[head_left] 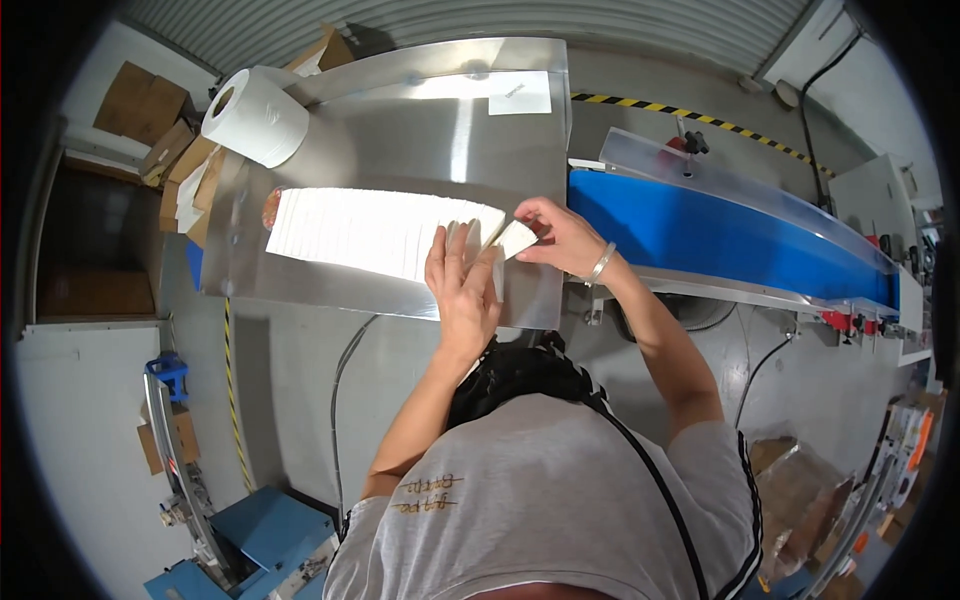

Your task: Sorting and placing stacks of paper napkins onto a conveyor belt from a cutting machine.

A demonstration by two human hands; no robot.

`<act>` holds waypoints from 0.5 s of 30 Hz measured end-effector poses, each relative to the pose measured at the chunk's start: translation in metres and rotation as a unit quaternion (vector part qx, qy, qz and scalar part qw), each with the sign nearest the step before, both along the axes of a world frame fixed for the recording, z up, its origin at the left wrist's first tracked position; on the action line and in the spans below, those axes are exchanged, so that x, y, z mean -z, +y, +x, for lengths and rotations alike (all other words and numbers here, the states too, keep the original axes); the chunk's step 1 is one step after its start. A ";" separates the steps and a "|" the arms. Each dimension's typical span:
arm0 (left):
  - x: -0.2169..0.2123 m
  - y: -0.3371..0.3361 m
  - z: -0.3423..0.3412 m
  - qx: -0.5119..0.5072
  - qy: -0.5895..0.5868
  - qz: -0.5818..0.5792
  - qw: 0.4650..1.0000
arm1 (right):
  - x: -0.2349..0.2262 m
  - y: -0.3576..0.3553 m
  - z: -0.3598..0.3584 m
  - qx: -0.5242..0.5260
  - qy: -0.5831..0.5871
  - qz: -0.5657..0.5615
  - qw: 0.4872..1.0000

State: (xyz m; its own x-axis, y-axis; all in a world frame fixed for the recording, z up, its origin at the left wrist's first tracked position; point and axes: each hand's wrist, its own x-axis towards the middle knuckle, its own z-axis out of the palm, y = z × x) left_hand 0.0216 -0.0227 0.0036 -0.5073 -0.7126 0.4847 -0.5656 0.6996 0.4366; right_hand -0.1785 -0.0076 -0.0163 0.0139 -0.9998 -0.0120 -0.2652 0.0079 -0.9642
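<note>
White sheet stack [375,232] lies on the steel table [400,130], fanned toward 9 o'clock. Left hand [462,285] lies flat, fingers spread, hiding its right end. Right hand [565,238] at 3 o'clock pinches one sheet [516,239]; fingertips partly hidden.

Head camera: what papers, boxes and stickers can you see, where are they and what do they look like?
Long row of white paper sheets: fanned along the steel table, under the left hand.
Small white paper piece: pinched by the right hand.
White rectangular sheet: far table edge.
White paper roll: table's far left corner.
Brown cardboard boxes: flattened, left of the table.
</note>
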 end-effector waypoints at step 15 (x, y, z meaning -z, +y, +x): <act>0.004 -0.016 0.008 -0.044 -0.014 -0.026 0.999 | 0.062 0.020 -0.099 0.335 -0.029 0.186 0.923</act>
